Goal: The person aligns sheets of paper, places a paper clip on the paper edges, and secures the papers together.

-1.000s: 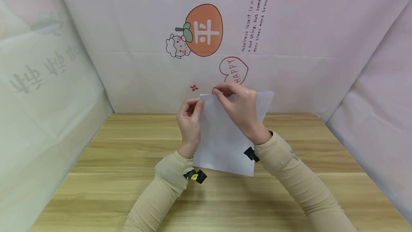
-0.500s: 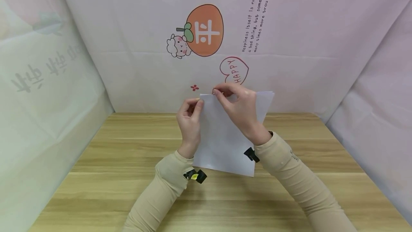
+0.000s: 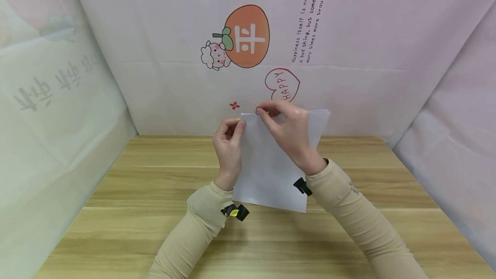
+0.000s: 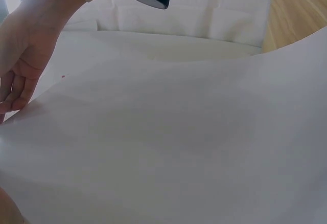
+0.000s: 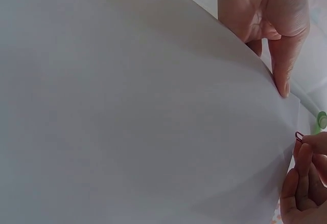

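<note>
White paper sheets (image 3: 271,175) are held up above the table, their top edges close together. My left hand (image 3: 228,150) pinches them near the upper left corner, thumb in front. At the top edge, my right hand (image 3: 288,130) pinches a small red paper clip (image 5: 299,136) between thumb and index finger. The clip's looped end sticks out beside the fingertips at the paper edge; how far it sits over the sheets cannot be told. In the right wrist view, the left hand (image 5: 265,24) grips the paper's edge above the clip. Paper fills most of the left wrist view.
A wood-grain table (image 3: 147,218) lies under the hands. Behind it stands a white printed cloth backdrop (image 3: 174,89), with plain-looking cloth sides at left and right. A black camera (image 3: 242,212) is strapped to the left wrist, another black camera (image 3: 302,185) to the right.
</note>
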A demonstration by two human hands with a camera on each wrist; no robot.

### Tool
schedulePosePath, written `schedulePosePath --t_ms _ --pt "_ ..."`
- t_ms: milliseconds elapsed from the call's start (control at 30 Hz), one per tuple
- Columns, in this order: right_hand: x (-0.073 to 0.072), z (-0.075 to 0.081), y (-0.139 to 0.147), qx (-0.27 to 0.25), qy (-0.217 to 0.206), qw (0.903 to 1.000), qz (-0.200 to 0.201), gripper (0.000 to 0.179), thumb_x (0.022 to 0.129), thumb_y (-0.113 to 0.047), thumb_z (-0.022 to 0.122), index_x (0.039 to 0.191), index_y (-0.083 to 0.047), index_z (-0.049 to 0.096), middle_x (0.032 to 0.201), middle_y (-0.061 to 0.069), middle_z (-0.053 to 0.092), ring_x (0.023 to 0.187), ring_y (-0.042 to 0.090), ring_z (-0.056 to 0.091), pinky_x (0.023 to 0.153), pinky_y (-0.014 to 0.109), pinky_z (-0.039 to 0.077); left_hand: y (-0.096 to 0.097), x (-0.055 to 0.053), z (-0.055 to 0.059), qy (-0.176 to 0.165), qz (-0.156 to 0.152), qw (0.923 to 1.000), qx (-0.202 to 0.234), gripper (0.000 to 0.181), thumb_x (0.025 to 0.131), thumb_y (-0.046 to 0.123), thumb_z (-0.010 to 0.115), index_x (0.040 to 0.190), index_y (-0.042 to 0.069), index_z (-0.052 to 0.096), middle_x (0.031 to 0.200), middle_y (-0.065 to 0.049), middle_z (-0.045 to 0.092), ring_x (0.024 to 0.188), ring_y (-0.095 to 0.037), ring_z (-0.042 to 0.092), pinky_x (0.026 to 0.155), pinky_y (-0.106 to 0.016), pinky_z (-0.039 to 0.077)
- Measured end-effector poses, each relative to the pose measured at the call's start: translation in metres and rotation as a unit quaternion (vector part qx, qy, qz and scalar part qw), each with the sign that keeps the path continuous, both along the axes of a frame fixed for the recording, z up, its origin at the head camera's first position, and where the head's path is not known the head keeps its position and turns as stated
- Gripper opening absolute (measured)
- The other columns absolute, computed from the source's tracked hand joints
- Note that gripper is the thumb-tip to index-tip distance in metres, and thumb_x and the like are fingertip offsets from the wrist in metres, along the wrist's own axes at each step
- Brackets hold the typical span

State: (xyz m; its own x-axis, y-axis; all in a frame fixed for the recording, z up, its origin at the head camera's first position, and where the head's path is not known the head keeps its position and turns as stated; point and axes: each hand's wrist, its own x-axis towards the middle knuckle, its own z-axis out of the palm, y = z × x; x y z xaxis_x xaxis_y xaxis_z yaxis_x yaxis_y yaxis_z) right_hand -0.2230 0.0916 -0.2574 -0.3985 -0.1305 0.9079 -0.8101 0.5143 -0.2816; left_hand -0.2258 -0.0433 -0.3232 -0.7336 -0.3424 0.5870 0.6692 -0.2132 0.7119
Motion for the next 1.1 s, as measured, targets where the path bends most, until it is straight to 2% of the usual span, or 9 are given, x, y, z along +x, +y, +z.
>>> schedulePosePath --t_ms 333,767,1100 --pt "-0.0012 -0.0002 -0.0009 0.016 0.01 0.9998 0.0 0.007 0.086 -0.01 0.068 0.09 -0.006 0.071 0.083 0.004 0.072 0.072 0.012 0.064 0.068 0.025 0.051 -0.0009 0.0001 -0.0005 -0.009 0.0 1.0 0.002 0.024 0.087 0.014 0.068 0.094 -0.008 0.062 0.083 0.005 0.06 0.076 -0.012 0.052 0.069 -0.02 0.043" --pt "-0.0005 -0.0011 -0.0011 0.018 0.018 0.9997 -0.001 0.008 0.085 -0.011 0.07 0.09 -0.006 0.072 0.082 0.004 0.072 0.073 0.014 0.065 0.069 0.028 0.052 0.0 0.0005 0.0009 0.002 -0.002 1.0 0.003 0.023 0.088 0.012 0.068 0.094 -0.01 0.062 0.083 0.006 0.062 0.076 -0.012 0.053 0.07 -0.02 0.043" --pt "0.0005 -0.0012 0.0003 0.027 0.017 0.9995 -0.008 0.007 0.085 -0.012 0.069 0.09 -0.006 0.072 0.082 0.005 0.071 0.074 0.013 0.064 0.069 0.027 0.052 -0.0004 0.0021 0.001 0.006 -0.009 0.9999 0.002 0.024 0.088 0.015 0.068 0.095 -0.008 0.062 0.086 0.001 0.061 0.077 -0.013 0.053 0.071 -0.021 0.044"
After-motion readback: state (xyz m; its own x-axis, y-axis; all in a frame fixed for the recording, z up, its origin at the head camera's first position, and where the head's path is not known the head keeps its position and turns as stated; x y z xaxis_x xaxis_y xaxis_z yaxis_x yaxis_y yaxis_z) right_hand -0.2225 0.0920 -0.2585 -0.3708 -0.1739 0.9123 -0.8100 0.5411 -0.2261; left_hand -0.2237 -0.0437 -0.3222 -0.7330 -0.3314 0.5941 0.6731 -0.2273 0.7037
